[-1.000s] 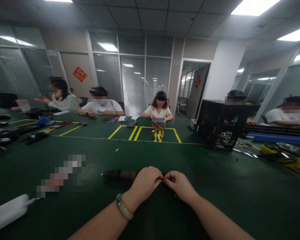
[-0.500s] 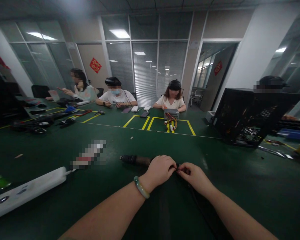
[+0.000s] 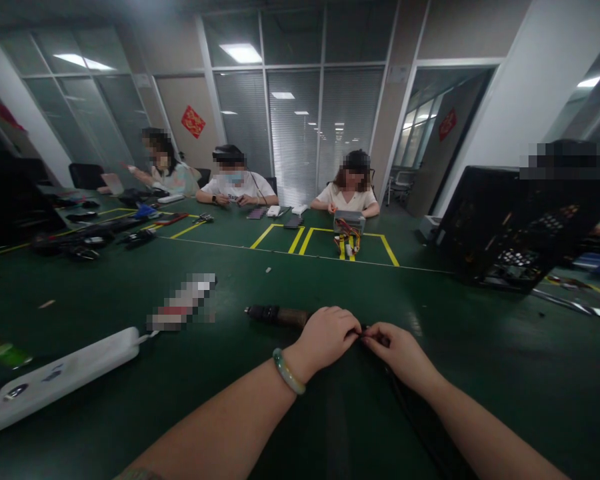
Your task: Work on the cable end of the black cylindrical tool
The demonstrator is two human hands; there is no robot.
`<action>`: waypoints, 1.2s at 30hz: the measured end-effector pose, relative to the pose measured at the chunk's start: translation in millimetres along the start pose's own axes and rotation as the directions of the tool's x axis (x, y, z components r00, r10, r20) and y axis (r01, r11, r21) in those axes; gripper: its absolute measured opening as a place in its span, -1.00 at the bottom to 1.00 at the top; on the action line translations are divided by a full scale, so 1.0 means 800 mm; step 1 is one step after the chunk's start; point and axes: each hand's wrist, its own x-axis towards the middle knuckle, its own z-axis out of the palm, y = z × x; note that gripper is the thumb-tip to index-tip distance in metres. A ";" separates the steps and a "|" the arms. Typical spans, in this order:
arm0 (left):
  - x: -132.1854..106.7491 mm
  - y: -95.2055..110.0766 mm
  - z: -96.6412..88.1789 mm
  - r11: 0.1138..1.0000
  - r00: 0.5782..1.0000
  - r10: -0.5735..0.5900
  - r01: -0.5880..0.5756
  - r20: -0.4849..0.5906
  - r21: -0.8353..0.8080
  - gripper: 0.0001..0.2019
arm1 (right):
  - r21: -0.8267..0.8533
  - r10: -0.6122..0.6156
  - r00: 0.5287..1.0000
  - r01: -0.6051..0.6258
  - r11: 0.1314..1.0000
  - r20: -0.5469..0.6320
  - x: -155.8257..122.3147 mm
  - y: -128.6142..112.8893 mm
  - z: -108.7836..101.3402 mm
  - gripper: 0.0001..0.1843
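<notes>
A slim, dark corded tool that looks like an electric screwdriver (image 3: 285,317) lies on the green tabletop, its narrow tip pointing left. My left hand (image 3: 330,340), with a jade bangle on the wrist, is closed over its rear end and hides that part. Close beside it, my right hand (image 3: 393,350) pinches the black cable (image 3: 405,400) where it comes off the tool. The fingertips of both hands almost meet there. From under the right hand the cable runs towards the bottom right, partly behind the forearm.
A white power strip-like case (image 3: 65,377) and a green-labelled item (image 3: 10,353) lie at left. A black computer case (image 3: 500,233) stands at right. Across the table, several people sit; one is at a power supply (image 3: 350,221) with coloured wires. Black parts (image 3: 90,237) lie at far left.
The view has shifted slightly, so the whole scene sits a little further right and higher. Both hands keep the same hold on the tool and cable.
</notes>
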 end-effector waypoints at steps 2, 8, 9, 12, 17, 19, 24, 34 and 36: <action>0.000 0.000 -0.001 1.000 1.000 0.010 -0.010 -0.010 -0.004 -0.91 | -0.008 -0.001 1.000 0.001 1.000 -0.002 0.000 -0.002 -0.002 -0.81; 0.001 0.001 -0.002 0.999 0.999 -0.037 0.037 -0.001 0.033 -0.89 | -0.011 0.020 1.000 -0.020 1.000 0.008 0.000 -0.005 -0.004 -0.83; 0.001 0.001 -0.003 0.999 0.999 -0.034 0.034 0.003 0.034 -0.90 | -0.015 0.023 1.000 -0.023 1.000 0.009 0.000 -0.005 -0.004 -0.83; 0.000 0.001 -0.003 0.999 1.000 -0.013 0.013 0.007 0.034 -0.93 | -0.014 0.018 1.000 -0.018 1.000 0.009 0.000 -0.004 -0.003 -0.83; -0.001 0.002 -0.003 1.000 1.000 0.012 -0.011 -0.020 0.027 -0.92 | -0.015 0.015 1.000 -0.015 1.000 0.013 0.000 -0.001 -0.003 -0.82; -0.001 0.002 -0.003 0.999 1.000 0.017 -0.016 -0.019 0.035 -0.91 | -0.017 0.011 1.000 -0.011 1.000 0.010 0.001 0.002 -0.002 -0.82; 0.000 0.002 -0.003 0.998 0.999 0.009 -0.007 -0.030 0.057 -0.91 | 0.013 -0.013 1.000 0.012 1.000 0.004 0.002 0.005 0.000 -0.83; 0.003 -0.002 0.006 0.998 0.998 0.032 -0.029 -0.063 0.048 -0.89 | 0.018 -0.038 0.997 0.039 0.999 -0.074 0.000 0.005 0.000 -0.90; 0.005 -0.005 0.008 0.998 0.997 0.045 -0.041 -0.064 0.054 -0.88 | 0.017 -0.024 0.996 0.026 1.000 -0.083 -0.001 0.007 0.001 -0.91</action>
